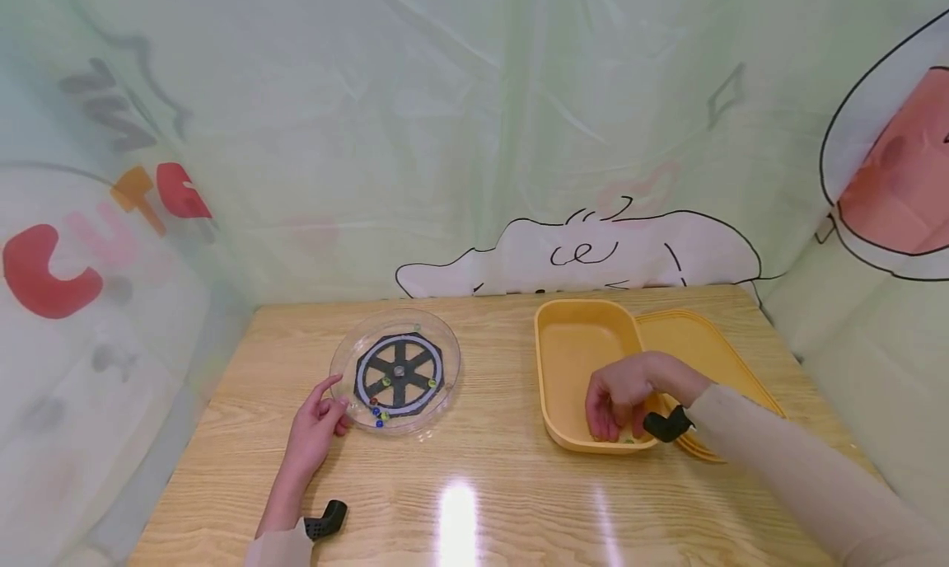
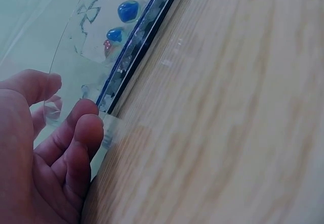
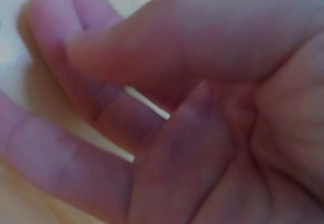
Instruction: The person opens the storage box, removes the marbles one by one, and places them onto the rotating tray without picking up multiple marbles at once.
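Observation:
A clear round dish (image 1: 344,354) stands on the left side of the table, with a dark spoked wheel pattern (image 1: 400,371) at its middle. Several small marbles lie in it, among them a blue marble (image 2: 128,11) and a red marble (image 1: 374,401). My left hand (image 1: 315,427) pinches the dish's near-left rim between thumb and fingers. Inside the orange-yellow bin (image 1: 574,336), my right hand (image 1: 626,390) reaches down with bent fingers near the bottom. A greenish marble (image 1: 628,442) shows beside those fingers. Whether the right fingertips (image 3: 76,52) hold anything is hidden.
A matching orange-yellow lid (image 1: 689,336) lies partly under or behind the bin, on its right. The wooden table (image 1: 489,501) ends at a printed curtain (image 1: 445,138) at the back and sides.

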The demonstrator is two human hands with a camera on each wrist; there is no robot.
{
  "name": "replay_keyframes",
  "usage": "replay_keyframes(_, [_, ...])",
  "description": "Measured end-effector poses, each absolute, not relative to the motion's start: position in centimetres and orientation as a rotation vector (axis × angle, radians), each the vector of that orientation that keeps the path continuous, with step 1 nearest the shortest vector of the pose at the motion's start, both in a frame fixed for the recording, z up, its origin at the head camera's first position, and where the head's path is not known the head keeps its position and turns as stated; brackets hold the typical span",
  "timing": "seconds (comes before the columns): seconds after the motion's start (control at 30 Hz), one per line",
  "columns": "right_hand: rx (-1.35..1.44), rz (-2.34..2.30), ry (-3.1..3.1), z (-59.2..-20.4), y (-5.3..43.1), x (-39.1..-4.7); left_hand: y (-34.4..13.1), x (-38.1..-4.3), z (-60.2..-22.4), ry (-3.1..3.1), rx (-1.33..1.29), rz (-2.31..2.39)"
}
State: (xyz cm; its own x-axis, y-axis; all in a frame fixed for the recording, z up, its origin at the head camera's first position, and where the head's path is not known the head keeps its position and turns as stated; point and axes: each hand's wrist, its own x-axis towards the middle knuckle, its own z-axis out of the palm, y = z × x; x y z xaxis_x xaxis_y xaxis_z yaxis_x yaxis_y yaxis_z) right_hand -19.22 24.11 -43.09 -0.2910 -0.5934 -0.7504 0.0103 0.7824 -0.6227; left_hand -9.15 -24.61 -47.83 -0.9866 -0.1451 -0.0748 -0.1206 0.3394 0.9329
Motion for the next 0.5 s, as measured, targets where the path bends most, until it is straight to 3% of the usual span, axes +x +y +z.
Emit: replay_keyframes(0.5, [-0.511, -0.887, 1.691, -44.0, 23.3, -20.2, -24.7, -9.2, -47.9, -2.549, 0.261, -1.787])
